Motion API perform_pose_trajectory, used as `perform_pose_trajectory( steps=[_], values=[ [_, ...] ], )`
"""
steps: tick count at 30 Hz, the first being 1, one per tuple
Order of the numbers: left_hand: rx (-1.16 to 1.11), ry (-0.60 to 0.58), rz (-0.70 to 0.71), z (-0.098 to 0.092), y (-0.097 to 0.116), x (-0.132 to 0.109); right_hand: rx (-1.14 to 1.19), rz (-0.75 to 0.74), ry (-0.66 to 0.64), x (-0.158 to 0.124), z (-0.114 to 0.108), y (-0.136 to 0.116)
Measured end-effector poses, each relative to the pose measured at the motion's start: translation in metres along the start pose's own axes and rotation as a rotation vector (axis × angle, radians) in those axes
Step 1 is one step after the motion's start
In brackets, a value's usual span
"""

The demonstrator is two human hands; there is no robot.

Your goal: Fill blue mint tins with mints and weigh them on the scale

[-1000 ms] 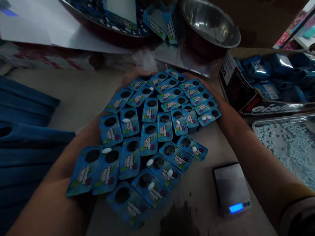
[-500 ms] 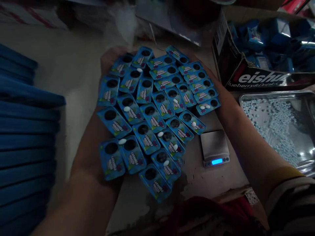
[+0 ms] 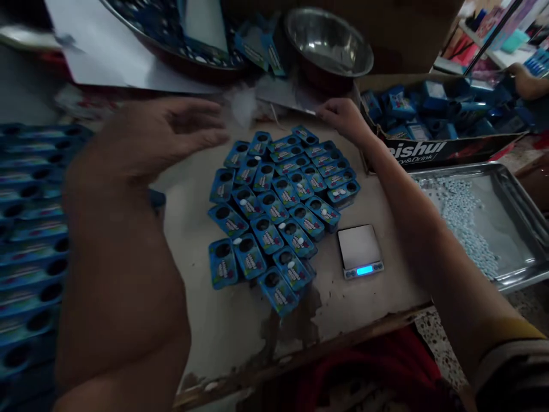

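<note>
A cluster of small blue candy boxes [image 3: 274, 206] stands close together on the table, each with a round dark hole in its top. White candies lie on several of the tops. My left hand [image 3: 158, 134] is raised at the left of the cluster, fingers stretched out and holding nothing. Behind the cluster, my right hand [image 3: 345, 117] has its fingers closed at the front corner of a thin shiny sheet [image 3: 287, 94]. To the right of the boxes sits a small digital scale [image 3: 360, 246] with a lit blue display.
Rows of blue boxes [image 3: 34, 229] fill the left side. A metal bowl [image 3: 330, 46] stands at the back. On the right are a carton [image 3: 429, 154] of blue boxes and a metal tray [image 3: 510, 223] with pale candies. Another person's hand [image 3: 525, 80] is at the far right.
Both hands have come away from the sides of the box cluster. The left is now lifted to the left; the right has reached the sheet behind. The view has shifted, showing more of the back.
</note>
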State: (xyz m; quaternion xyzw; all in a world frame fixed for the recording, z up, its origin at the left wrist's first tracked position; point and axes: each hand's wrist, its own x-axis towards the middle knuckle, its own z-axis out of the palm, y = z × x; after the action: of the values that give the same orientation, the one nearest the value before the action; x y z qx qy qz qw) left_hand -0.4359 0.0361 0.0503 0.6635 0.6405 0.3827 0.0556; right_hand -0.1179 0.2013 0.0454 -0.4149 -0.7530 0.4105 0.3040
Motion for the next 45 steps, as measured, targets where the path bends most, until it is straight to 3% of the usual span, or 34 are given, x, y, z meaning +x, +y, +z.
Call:
perform_pose_trajectory(
  steps=[2,4,7,10,12,15,19,23,27,29,32,36,39,41,45],
  values=[
    [0.002,-0.190,0.014,0.003,0.048,-0.015,-0.129,-0.158,0.003,-0.047,-0.015,-0.007],
    [0.111,-0.160,-0.011,0.024,0.096,-0.034,-0.285,-0.240,0.002,-0.096,-0.026,-0.006],
    [0.278,-0.255,0.071,0.069,0.153,-0.062,-0.406,-0.131,0.126,-0.155,-0.033,0.008],
    [0.338,-0.292,0.112,0.101,0.179,-0.082,-0.461,-0.006,0.125,-0.189,-0.032,0.023],
    [0.354,-0.318,0.087,0.109,0.181,-0.091,-0.568,-0.004,0.015,-0.197,-0.029,0.027],
    [0.356,-0.310,0.109,0.104,0.178,-0.108,-0.814,-0.053,-0.107,-0.195,-0.020,0.026],
    [0.330,-0.316,0.214,0.091,0.180,-0.153,-0.990,-0.051,-0.197,-0.181,-0.011,0.022],
    [0.352,-0.209,0.239,0.075,0.181,-0.216,-0.934,-0.038,-0.156,-0.190,-0.020,0.016],
    [0.340,-0.001,0.236,0.061,0.169,-0.263,-0.793,-0.061,-0.059,-0.235,-0.042,0.008],
    [0.310,0.068,0.259,0.062,0.165,-0.275,-0.718,-0.052,-0.062,-0.261,-0.046,0.007],
    [0.279,0.071,0.279,0.072,0.168,-0.282,-0.621,-0.021,-0.083,-0.291,-0.038,0.009],
    [0.248,0.058,0.254,0.079,0.178,-0.285,-0.511,0.010,-0.054,-0.308,-0.021,0.015],
    [0.221,0.077,0.231,0.073,0.178,-0.295,-0.276,0.033,0.041,-0.312,-0.028,0.017],
    [0.205,0.084,0.217,0.069,0.175,-0.305,0.064,0.101,0.151,-0.314,-0.049,0.021],
    [0.185,0.068,0.223,0.069,0.169,-0.322,0.754,0.422,0.486,-0.323,-0.103,0.038]
  ],
)
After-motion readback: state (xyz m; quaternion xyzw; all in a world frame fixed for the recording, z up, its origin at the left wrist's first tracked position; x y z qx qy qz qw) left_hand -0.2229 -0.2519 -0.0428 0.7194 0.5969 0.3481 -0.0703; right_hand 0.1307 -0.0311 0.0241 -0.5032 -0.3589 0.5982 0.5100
